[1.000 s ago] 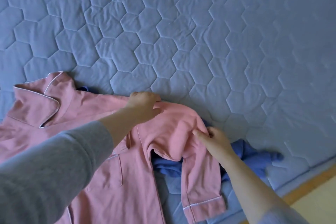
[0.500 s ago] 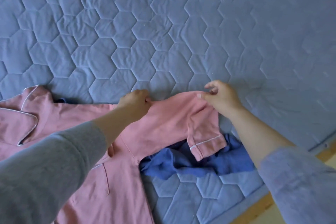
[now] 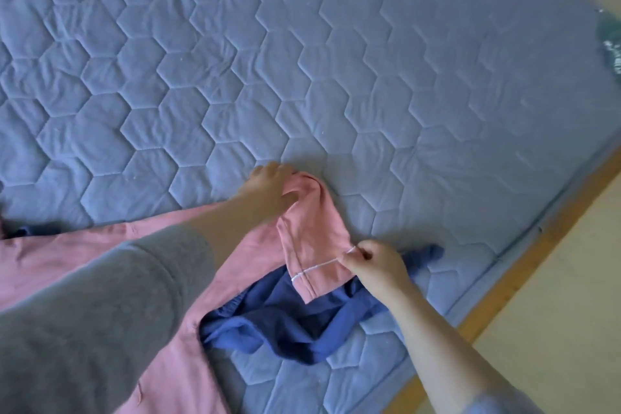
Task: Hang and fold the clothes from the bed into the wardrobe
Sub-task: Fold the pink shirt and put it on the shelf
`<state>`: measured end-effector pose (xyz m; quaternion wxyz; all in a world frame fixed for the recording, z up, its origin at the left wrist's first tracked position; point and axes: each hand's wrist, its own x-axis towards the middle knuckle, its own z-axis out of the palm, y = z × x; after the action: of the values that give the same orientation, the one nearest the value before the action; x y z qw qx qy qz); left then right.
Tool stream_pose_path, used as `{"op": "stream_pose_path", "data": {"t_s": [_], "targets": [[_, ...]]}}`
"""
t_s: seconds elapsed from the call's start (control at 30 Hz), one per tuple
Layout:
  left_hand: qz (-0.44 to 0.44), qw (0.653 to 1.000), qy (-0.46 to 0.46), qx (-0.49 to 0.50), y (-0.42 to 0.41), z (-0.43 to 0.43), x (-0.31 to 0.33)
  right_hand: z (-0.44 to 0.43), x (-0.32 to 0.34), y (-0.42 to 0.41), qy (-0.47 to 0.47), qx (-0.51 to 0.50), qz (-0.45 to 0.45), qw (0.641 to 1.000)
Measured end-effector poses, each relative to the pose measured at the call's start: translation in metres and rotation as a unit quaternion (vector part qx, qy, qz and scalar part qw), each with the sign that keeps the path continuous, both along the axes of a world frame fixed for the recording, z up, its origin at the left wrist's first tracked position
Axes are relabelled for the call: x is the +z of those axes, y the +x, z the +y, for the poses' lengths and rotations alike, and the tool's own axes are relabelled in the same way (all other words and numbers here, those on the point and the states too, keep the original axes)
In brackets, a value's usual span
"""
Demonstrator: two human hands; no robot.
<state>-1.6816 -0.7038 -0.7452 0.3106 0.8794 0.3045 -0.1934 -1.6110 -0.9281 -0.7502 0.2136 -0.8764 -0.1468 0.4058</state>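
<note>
Early going: left hand [image 3: 268, 185] grips the pink top [image 3: 312, 232] at its sleeve fold, right hand [image 3: 373, 265] pinches the cuff [image 3: 319, 267]; blue garment [image 3: 279, 323] lies crumpled, unfolded, on the bed [image 3: 302, 77].

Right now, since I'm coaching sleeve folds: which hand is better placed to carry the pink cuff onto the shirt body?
Probably the right hand: it pinches the cuff at its white piping. The left hand grips the sleeve at its upper fold, better suited to anchor the pink shirt.
</note>
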Motion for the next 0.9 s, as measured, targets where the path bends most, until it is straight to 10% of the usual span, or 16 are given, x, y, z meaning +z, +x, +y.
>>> {"op": "stream_pose_path", "data": {"t_s": [0.3,0.67,0.9], "targets": [[-0.059,0.998,-0.028,-0.012,0.043,0.005,0.015,0.001,0.02,0.071,0.133,-0.308,-0.054,0.94],[-0.097,0.988,-0.116,-0.038,0.108,-0.02,0.061,0.04,0.077,0.149,0.206,-0.021,-0.275,0.939],[-0.164,0.981,-0.105,0.01,0.128,-0.034,0.083,0.034,0.081,0.139,0.229,-0.144,-0.191,0.944]]}}
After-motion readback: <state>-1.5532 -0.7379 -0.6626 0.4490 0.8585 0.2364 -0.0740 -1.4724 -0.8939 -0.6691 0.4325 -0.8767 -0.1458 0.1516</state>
